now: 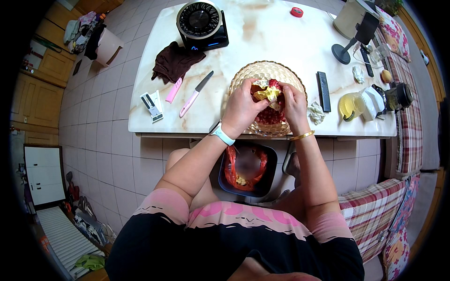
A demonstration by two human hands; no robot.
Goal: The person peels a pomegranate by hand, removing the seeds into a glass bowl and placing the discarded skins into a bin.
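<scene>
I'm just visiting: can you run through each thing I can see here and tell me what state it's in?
Pomegranate: broken open, held over the bowl.
Left hand: gripping the pomegranate.
Right hand: gripping the pomegranate.
Glass bowl: upright, red seeds inside.
Pink-handled knife: lying flat, blade bare.
Pink sheath: off the knife, beside it.
Brown cloth: crumpled.
Bin: open, red-lined, scraps inside.
Fan: lying face up; running or not, cannot tell.
</scene>
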